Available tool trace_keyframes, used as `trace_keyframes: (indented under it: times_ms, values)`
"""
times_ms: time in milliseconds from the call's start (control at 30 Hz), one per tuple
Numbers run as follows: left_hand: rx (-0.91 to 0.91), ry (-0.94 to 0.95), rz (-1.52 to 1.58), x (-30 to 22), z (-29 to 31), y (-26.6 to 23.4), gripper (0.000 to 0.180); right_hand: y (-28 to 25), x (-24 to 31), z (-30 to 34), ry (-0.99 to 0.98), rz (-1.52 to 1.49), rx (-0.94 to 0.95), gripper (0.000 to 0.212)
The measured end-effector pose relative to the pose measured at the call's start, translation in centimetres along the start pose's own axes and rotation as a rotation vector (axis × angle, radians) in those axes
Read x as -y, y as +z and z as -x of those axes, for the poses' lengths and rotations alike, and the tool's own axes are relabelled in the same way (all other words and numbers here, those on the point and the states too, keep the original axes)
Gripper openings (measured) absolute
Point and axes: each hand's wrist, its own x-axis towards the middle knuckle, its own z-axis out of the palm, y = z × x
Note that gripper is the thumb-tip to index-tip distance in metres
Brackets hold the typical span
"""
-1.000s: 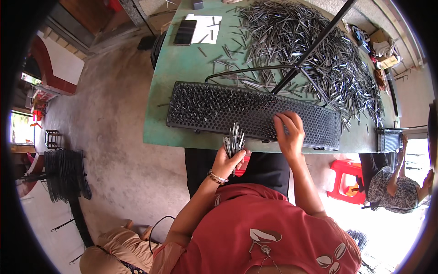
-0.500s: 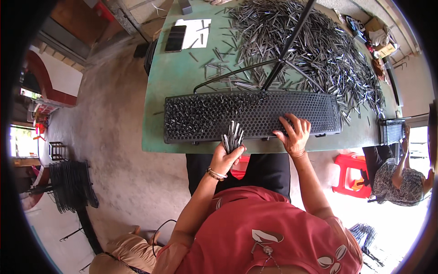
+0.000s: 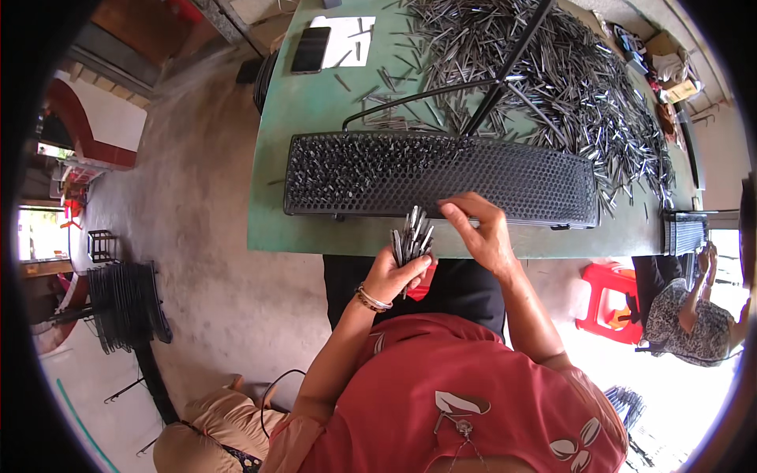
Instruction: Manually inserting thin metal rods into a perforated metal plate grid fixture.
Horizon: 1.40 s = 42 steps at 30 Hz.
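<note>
My left hand [image 3: 388, 277] is closed around a bundle of thin dark metal rods [image 3: 412, 234], which stand up above the fist at the table's near edge. Close to its right, my right hand [image 3: 485, 240] has thumb and forefinger drawn together over the front rim of a long black perforated rack [image 3: 520, 181]. Whether anything is pinched there is too small to make out. Many short rods [image 3: 339, 169] stick up from the rack's holes on the left side; holes toward the right show bare. A black frame [image 3: 495, 83] rises behind the rack.
A large heap of loose rods [image 3: 552, 87] covers the far right of the green table [image 3: 276, 118]. A phone [image 3: 311, 50] lies by white paper [image 3: 363, 31] at the far left. Another person [image 3: 690, 315] works at right near a red stool [image 3: 607, 303]. Dark racks [image 3: 126, 307] stand left.
My right hand has come off the rack's surface and moved left, toward the bundle, its fingers drawing together. My left hand keeps hold of the rods. The view has shifted slightly.
</note>
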Motion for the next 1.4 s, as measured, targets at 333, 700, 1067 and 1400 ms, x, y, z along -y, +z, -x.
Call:
trace_keyframes:
  times_ms: [333,700,1067,1400]
  values:
    - [0.198,0.034,0.016,-0.2,0.4,-1.1,0.017,1.8,-0.1,-1.9,0.234,-0.185,0.272,0.026]
    - [0.066,0.101,0.145,-0.4,0.3,-1.8,0.010,3.3,-0.1,-4.3,0.346,-0.176,0.102,0.030]
    - [-0.017,0.043,0.187,-0.2,0.8,-2.1,0.009,2.7,0.8,-5.7,0.298,-0.159,0.025,0.027]
    - [-0.039,0.017,0.269,0.9,0.0,-2.4,0.019,3.4,-0.2,-4.1,0.375,-0.088,0.229,0.028]
